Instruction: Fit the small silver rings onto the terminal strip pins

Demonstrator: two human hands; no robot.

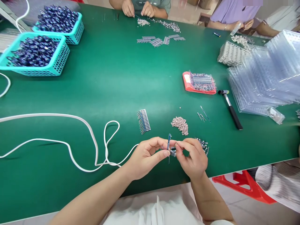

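Low over the green table, my left hand (150,156) pinches a thin blue strip (169,142) with small metal parts along it, held upright between thumb and fingers. My right hand (193,155) is closed at the fingertips beside the strip, and what it pinches is too small to make out. Just beyond my hands lies a pile of small pinkish ring-like pieces (180,125). Small metal-ended parts (203,145) lie partly hidden behind my right hand. To the left, a finished-looking row of parts with wire leads (143,121) rests flat on the table.
Turquoise baskets (58,64) of dark blue looped parts stand far left. White cables (82,125) cross the left side. A hammer (231,109), a red-wrapped bundle (200,82) and stacked clear plastic trays (257,81) sit at right. Other people's hands (138,8) work across the table.
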